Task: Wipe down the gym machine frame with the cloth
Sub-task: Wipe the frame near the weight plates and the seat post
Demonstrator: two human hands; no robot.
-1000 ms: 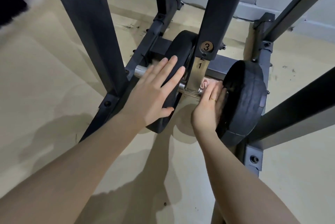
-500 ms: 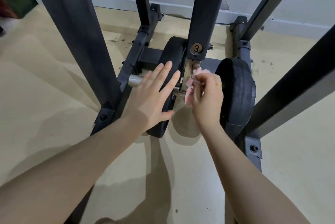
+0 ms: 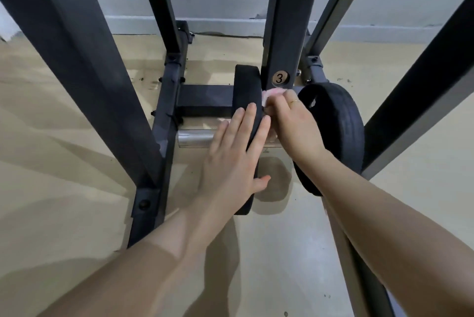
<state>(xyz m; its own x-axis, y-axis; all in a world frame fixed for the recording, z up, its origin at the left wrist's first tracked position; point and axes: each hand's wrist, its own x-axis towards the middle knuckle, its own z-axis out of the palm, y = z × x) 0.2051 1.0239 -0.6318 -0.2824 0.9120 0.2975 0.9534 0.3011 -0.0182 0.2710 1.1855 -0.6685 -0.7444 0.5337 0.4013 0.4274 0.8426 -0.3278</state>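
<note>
Cloth (image 3: 272,93) bunched in pinching right hand (image 3: 295,124) fingers; left hand (image 3: 232,163) fingers flat, spread.

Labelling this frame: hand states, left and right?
Left hand: open, flat on the black weight plate.
Right hand: gripping the pink cloth.

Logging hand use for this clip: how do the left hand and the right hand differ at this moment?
The left hand lies flat with straight fingers on the nearer black weight plate; the right hand is curled, pinching a pink cloth. The left holds nothing, the right works the cloth under the upright post marked 3. Only the right shows a ring. Both are bare and reach between the two plates.
</note>
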